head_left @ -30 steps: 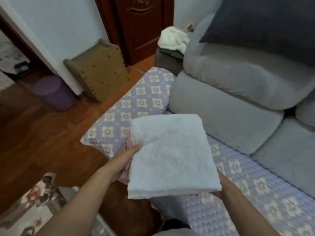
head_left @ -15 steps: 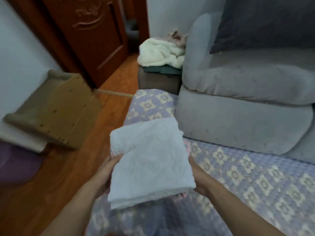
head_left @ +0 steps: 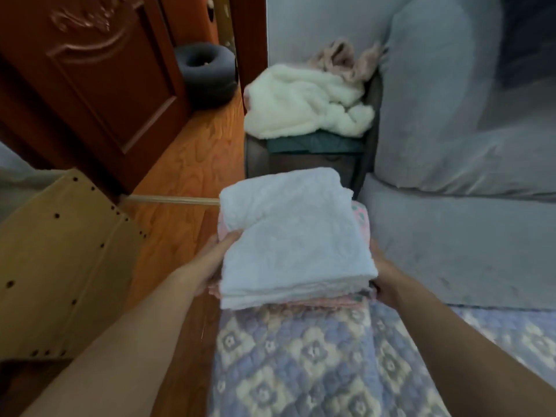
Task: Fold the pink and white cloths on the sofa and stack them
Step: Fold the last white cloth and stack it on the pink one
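1. The grey sofa (head_left: 451,236) filled the right side, and its seat carried a quilted cover (head_left: 301,356) with a flower pattern that ran to the seat's left end.
2. The white cloth (head_left: 294,236) was folded and lay on top of the folded pink cloth (head_left: 361,218); the stack was held above the left end of the seat cover, near the sofa's armrest. I could not tell whether its bottom touched the cover.
3. The stack looked soft, light and thick, so I judged that it would sag or slide apart if taken by one edge. The safest hold is from both sides, low, with support under the pink layer.
4. The left hand (head_left: 216,260) gripped the left edge of the stack, with the thumb on the white cloth and the fingers hidden below.
5. The right hand (head_left: 382,275) held the right near corner; its fingers curled under the stack, mostly hidden, so their spread was not clear.
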`<act>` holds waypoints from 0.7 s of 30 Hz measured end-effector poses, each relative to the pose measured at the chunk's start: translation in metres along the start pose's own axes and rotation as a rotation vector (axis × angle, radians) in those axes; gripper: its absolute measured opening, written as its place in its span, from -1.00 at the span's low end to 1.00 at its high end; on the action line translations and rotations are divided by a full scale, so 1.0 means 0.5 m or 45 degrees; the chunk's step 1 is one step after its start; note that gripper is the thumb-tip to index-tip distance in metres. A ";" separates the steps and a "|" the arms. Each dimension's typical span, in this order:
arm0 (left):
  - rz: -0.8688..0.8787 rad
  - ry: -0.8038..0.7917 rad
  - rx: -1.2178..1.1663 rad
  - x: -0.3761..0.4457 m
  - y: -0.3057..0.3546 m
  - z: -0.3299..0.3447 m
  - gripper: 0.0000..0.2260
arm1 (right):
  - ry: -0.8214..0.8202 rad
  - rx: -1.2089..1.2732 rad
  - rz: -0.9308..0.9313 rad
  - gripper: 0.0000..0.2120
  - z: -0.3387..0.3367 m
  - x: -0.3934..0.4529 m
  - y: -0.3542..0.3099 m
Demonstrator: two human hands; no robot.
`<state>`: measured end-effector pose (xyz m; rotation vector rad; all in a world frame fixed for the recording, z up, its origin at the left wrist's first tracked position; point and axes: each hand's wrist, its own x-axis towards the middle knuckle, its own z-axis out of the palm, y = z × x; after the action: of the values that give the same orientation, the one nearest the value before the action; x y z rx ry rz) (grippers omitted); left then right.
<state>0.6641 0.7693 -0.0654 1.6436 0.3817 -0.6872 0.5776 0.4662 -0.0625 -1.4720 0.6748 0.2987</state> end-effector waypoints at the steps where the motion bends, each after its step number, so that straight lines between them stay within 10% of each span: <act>1: -0.025 0.048 0.011 0.022 -0.007 0.001 -0.49 | -0.009 -0.049 -0.028 -0.31 0.005 0.009 0.009; 6: -0.062 0.242 0.352 0.034 0.076 -0.037 -0.20 | -0.028 -0.105 -0.062 -0.70 -0.032 0.025 0.019; 11: 0.675 0.527 1.188 -0.105 0.199 0.102 -0.46 | -0.002 0.062 0.253 -0.62 -0.036 0.038 -0.008; 13: 0.692 0.327 1.381 -0.097 0.173 0.185 -0.43 | 0.104 -0.166 0.131 -0.46 -0.019 0.060 -0.017; 21: 0.924 0.369 1.793 -0.035 0.018 0.260 -0.37 | 0.570 -1.237 -0.161 -0.82 -0.038 0.066 -0.100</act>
<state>0.6275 0.6436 -0.0566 2.9614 -0.6857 -0.0592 0.6279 0.4356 -0.0402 -2.5491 0.8334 0.2006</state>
